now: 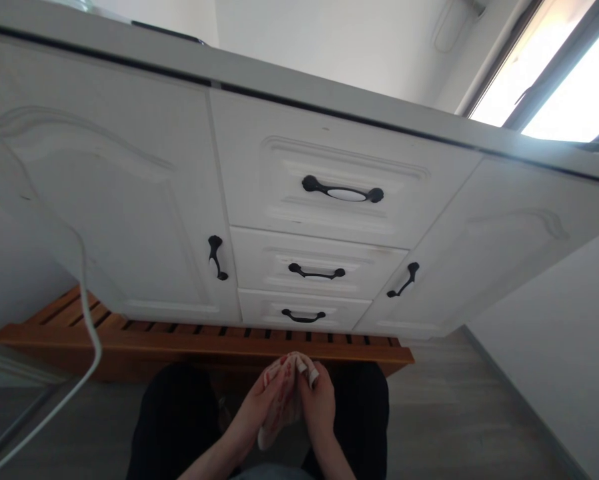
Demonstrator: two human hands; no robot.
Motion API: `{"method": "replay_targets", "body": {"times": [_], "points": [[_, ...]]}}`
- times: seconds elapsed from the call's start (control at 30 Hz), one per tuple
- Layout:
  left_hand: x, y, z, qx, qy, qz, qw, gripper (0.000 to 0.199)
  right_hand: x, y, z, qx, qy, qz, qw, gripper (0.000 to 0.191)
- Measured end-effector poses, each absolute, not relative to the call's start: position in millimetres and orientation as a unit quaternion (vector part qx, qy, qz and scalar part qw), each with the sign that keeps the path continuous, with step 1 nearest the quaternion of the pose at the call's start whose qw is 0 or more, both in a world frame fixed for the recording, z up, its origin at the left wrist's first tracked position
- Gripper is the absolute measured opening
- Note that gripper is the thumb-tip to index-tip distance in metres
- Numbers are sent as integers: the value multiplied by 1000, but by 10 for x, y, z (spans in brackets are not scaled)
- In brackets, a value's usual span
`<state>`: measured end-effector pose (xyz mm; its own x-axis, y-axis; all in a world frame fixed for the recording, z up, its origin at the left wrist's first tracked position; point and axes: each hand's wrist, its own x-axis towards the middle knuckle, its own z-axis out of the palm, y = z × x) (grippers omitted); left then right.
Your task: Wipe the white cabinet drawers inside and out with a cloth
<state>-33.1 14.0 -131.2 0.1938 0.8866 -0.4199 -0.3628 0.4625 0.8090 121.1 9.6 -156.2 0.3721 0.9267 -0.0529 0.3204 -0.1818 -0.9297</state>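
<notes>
A white cloth with red markings point(285, 407) hangs bunched between my two hands, low in the view and above my lap. My left hand point(260, 403) is closed on its left side, and my right hand point(319, 397) grips the right side near the top, where a folded edge sticks out by the thumb. The cloth's lower end dangles between my wrists. Dark-clothed knees show on either side of the hands.
Ahead stands a white cabinet point(189, 200) with drawers and black handles, on a slatted wooden platform point(144, 340). A white cable point(85, 293) hangs at the left. Grey flooring point(429, 413) lies at the right, and a window point(564, 87) is upper right.
</notes>
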Motion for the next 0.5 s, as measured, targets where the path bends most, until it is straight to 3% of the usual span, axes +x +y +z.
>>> {"method": "replay_targets", "body": {"times": [0.13, 0.3, 0.5], "points": [[-186, 137, -1326, 286, 460, 453, 708, 69, 1017, 124, -1452, -696, -522, 277, 407, 34], [-223, 327, -1325, 260, 476, 491, 682, 69, 730, 44, -1312, -592, -574, 347, 446, 62], [-335, 357, -1339, 387, 476, 479, 628, 90, 720, 20, -1199, -550, -592, 377, 453, 80]]}}
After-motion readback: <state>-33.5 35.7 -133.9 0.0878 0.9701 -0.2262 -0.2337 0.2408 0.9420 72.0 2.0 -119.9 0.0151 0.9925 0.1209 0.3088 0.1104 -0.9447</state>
